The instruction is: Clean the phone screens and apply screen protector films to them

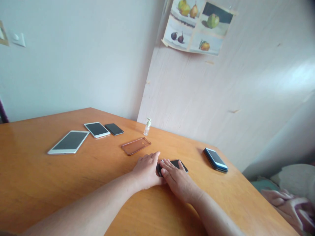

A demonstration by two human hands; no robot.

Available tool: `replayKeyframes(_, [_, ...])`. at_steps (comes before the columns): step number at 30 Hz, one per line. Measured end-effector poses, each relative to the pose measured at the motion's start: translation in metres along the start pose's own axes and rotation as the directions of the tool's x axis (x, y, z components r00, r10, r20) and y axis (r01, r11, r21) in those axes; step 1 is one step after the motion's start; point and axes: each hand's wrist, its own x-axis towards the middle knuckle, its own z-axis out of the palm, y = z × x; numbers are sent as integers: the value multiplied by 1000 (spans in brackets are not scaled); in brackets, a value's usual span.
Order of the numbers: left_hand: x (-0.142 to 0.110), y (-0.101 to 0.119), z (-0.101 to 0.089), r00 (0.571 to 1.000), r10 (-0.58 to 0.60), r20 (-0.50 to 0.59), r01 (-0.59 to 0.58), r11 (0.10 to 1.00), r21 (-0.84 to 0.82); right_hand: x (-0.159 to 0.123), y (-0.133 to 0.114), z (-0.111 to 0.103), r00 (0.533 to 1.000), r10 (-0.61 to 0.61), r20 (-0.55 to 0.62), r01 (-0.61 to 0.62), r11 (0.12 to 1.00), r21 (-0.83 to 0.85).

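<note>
A black phone point(181, 163) lies on the wooden table, partly covered by both hands. My left hand point(148, 169) is at the phone's left end, gripping it between the index finger and thumb; the thumb's tip is hidden near my right hand. Stretched across the phone's screen are the fingers of my right hand point(177, 181), lying nearly flat. A small whitish spot shows at its fingertips, too small to name. Just beyond my left hand rests a clear brownish phone case point(134, 147). Behind that case stands a small pump bottle point(147, 127).
On the table's point(98, 173) left lie a white tablet point(69, 142), a second white tablet point(97, 129) and a dark phone point(114, 128). A phone stack point(216, 160) sits near the right edge. Fruit paintings point(197, 26) hang on the leaning board. Crumpled fabric point(290, 206) lies beyond the table.
</note>
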Motion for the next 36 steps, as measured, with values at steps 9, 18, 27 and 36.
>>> replayKeyframes(9, [0, 3, -3, 999, -21, 38, 21, 1000, -6, 0, 13, -1, 995, 98, -34, -99, 995, -30])
replayKeyframes(18, [0, 2, -3, 998, -34, 55, 35, 999, -19, 8, 22, 2, 991, 125, -43, -126, 992, -29])
replayKeyframes(27, [0, 1, -3, 999, -4, 32, 4, 1000, 2, -4, 0, -1, 1000, -4, -4, 4, 999, -32])
replayKeyframes(36, [1, 2, -3, 998, -28, 58, 29, 999, -26, 1, 42, 1, 976, 213, -47, -218, 958, -186])
